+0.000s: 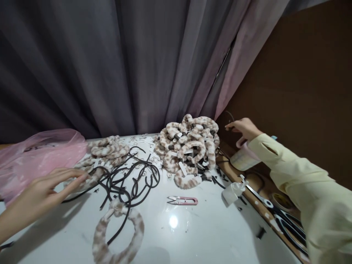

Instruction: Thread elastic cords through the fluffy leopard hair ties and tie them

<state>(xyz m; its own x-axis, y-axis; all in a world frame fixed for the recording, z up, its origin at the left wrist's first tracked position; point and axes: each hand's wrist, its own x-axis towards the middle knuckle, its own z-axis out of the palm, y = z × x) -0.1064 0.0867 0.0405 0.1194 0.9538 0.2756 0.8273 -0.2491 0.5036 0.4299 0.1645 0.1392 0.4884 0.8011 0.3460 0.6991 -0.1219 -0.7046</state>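
Note:
My left hand (52, 187) reaches in from the left, thumb and fingertips pinched together at a black cord (100, 168) from the tangled heap. Raised at the right, my right hand (246, 128) has its fingers closed on a thin dark cord piece (230, 116); its lower end is hidden by the fingers. A fluffy brown-and-white ring (137, 223) lies nearest to me, with a cord crossing its opening. More fluffy pieces (110, 148) sit behind the cords. Pink-handled thread snips (183, 200) rest mid-table.
A large pile of fluffy rings (192, 146) with white tags stands at the back. Pink plastic bag (41, 150) lies left. Along the right edge are a small white bottle (233, 192), scissors (277, 216), a tape roll (282, 201) and a mug (244, 157). Curtains (154, 66) hang behind.

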